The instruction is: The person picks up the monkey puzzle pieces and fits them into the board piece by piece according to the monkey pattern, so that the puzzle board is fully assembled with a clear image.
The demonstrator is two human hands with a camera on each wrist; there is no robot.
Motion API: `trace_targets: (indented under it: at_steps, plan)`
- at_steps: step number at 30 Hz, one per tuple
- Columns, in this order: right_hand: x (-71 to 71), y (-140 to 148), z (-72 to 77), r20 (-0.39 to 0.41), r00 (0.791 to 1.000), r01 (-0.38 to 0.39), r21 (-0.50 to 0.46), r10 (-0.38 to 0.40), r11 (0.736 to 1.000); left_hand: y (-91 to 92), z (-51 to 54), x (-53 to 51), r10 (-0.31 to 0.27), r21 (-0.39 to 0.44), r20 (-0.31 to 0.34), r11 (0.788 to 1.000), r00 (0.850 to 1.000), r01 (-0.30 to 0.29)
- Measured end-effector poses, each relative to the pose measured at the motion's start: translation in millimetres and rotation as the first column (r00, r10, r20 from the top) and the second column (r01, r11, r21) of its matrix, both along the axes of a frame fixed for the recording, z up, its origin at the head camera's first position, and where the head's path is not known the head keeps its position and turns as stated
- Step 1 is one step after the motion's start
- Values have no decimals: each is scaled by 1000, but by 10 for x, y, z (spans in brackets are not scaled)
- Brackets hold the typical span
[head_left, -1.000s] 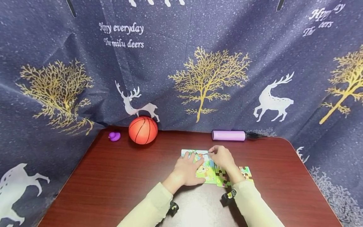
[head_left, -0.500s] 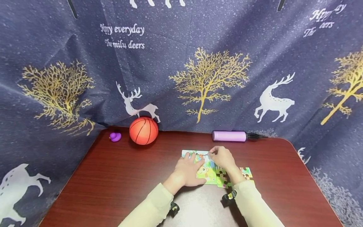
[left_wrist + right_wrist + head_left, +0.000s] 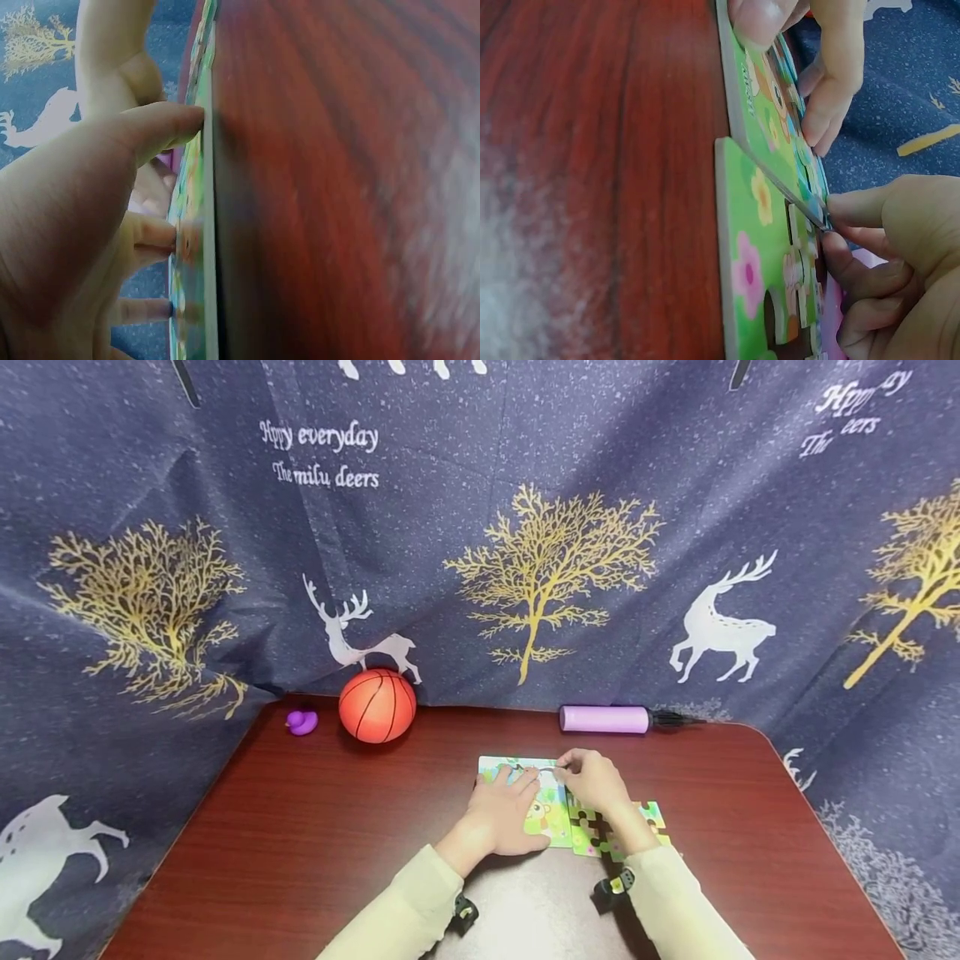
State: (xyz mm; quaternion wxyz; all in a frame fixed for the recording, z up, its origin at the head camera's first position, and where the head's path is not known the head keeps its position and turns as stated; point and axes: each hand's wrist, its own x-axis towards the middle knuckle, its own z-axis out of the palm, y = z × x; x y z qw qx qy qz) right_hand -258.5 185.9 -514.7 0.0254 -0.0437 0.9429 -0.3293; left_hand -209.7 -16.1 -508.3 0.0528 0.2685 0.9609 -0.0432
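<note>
My left hand [image 3: 507, 814] rests spread and flat on a colourful puzzle board [image 3: 558, 832] with a bear picture, and its fingers cover much of the left half. At the board's top right corner my right hand [image 3: 597, 783] pinches a thin dark strip [image 3: 547, 769] between thumb and forefinger. In the right wrist view those fingertips [image 3: 838, 247] meet at the board's edge; what the strip belongs to is too small to tell. Joined jigsaw pieces [image 3: 586, 842] with green ground and flowers lie against the board's right side, partly under my right wrist.
An orange basketball [image 3: 377, 706] and a purple rubber duck [image 3: 302, 722] sit at the back left of the brown table [image 3: 300, 835]. A lilac hand pump [image 3: 604, 719] lies along the back edge. Behind hangs a dark blue cloth [image 3: 435, 527] with deer and trees.
My left hand has shifted slightly right across the board, its fingers covering more of the upper picture. My right wrist has moved a little to the right; its pinch stays at the corner.
</note>
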Motion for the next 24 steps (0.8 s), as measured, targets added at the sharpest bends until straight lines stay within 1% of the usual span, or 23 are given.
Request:
trace_targets:
  at_steps: [2,6,11,13,15,18,22,24]
  plan:
    - [-10,-9,2,2,1000,15,11,-15,1000,18,-10,9,-3,12,1,1000,1000,3]
    - [-29,-32,22,12,999,32,31,-33,999,29,-28,18,-10,27,-18,1000,1000,10]
    - [-35,-30,34,10,999,35,37,-35,999,28,-68,-3,-42,53,-29,998,999,44]
    - [-34,-17,29,10,1000,27,30,-27,999,34,-79,-8,-45,63,-25,997,999,47]
    - [-33,4,27,12,1000,9,21,-9,1000,43,-79,-3,-42,73,-21,996,999,43]
    - [-31,40,34,27,999,-35,-18,35,999,60,-62,12,-31,85,-21,996,999,33]
    - [-30,77,62,65,992,-102,-68,106,992,74,-35,25,-21,84,-26,996,999,23]
    - [-30,95,66,77,988,-129,-74,134,989,76,-26,25,-22,77,-22,997,1000,23]
